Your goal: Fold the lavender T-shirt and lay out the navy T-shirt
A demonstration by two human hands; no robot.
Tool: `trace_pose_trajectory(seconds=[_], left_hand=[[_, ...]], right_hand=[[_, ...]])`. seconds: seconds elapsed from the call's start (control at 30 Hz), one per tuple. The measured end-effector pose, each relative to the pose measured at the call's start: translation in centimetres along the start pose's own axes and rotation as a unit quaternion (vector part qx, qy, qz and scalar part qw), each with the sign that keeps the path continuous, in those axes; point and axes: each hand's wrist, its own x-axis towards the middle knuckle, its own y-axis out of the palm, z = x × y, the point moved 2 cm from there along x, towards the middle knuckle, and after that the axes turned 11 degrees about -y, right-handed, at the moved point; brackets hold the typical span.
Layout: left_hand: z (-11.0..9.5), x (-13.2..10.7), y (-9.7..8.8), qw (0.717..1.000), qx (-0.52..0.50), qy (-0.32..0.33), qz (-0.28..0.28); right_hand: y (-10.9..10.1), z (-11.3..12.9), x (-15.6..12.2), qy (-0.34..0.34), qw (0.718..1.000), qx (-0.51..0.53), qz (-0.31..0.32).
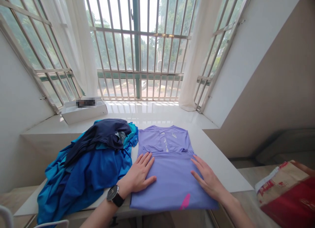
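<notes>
A lavender T-shirt lies partly folded on the white table, its lower part turned up over the body and its sleeves tucked inward. The collar end points to the window, and a pink mark shows near the front edge. My left hand, with a black watch on the wrist, rests flat on the shirt's left side, fingers spread. On the right edge of the shirt lies my right hand, fingers stretched out and apart. Left of the shirt is a heap of blue clothes with a dark navy garment on top.
A white open box stands on the window ledge at the back left. Barred windows with white curtains rise behind. At the right, lower down, sits a red and beige bag. The white table has its edge there.
</notes>
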Motion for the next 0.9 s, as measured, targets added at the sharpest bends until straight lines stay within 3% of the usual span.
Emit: trace_pose_trajectory(seconds=[0.17, 0.3, 0.4, 0.53, 0.73, 0.9], left_hand=[[0.4, 0.4, 0.3, 1.000, -0.005, 0.002, -0.008], [0.5, 0.5, 0.1, 1.000, -0.013, 0.001, -0.011], [0.3, 0.5, -0.2, 1.000, -0.016, -0.007, -0.005], [0.3, 0.4, -0.2, 1.000, -0.021, -0.006, -0.006], [0.7, 0.5, 0.2, 0.999, -0.025, 0.002, -0.019], [0.6, 0.4, 0.0, 0.999, -0.029, 0.001, -0.020]], right_hand=[[-1.1, 0.5, 5.2, -0.034, 0.996, 0.014, -0.078], [1.4, 1.3, 7.9, -0.019, 0.999, -0.041, -0.010], [3.5, 1.7, 7.9, 0.010, 0.995, -0.077, 0.066], [3.8, 1.2, 7.2, 0.007, 0.994, -0.058, 0.093], [2.2, -0.9, 6.3, 0.008, 0.999, -0.020, -0.035], [1.9, -0.8, 5.8, -0.018, 0.998, -0.032, -0.047]])
